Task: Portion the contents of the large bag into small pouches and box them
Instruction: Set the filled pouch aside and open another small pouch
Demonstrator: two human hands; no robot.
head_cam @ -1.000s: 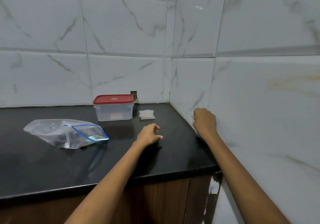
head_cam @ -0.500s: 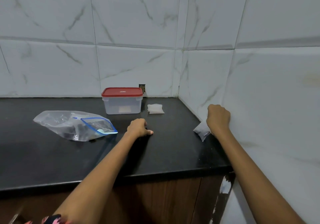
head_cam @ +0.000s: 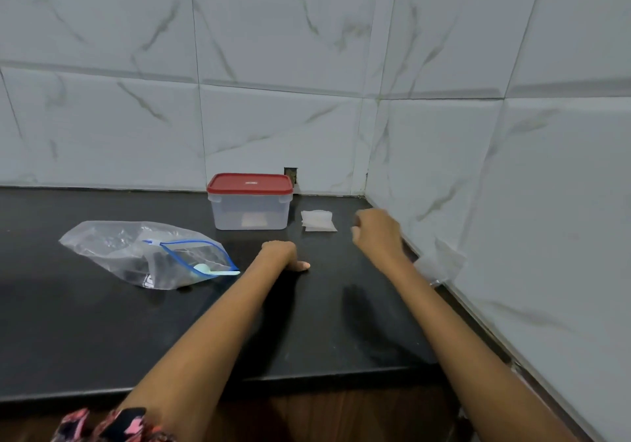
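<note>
The large clear bag with a blue zip lies on its side at the left of the black counter, and a pale green spoon pokes out of its mouth. Behind it a clear box stands with its red lid on. To the box's right lies a small stack of white pouches. One more small pouch leans against the right wall. My left hand rests on the counter as a fist. My right hand, blurred with its fingers curled, hovers just right of the stack; nothing shows in it.
White marble-look tiled walls close the counter at the back and the right, meeting in a corner behind the pouches. A small dark hole sits in the back wall behind the box. The counter's front edge runs above wooden cabinet fronts.
My right hand has left the small pouch against the right wall and swung left toward the stack of pouches. The left hand has stayed where it was.
</note>
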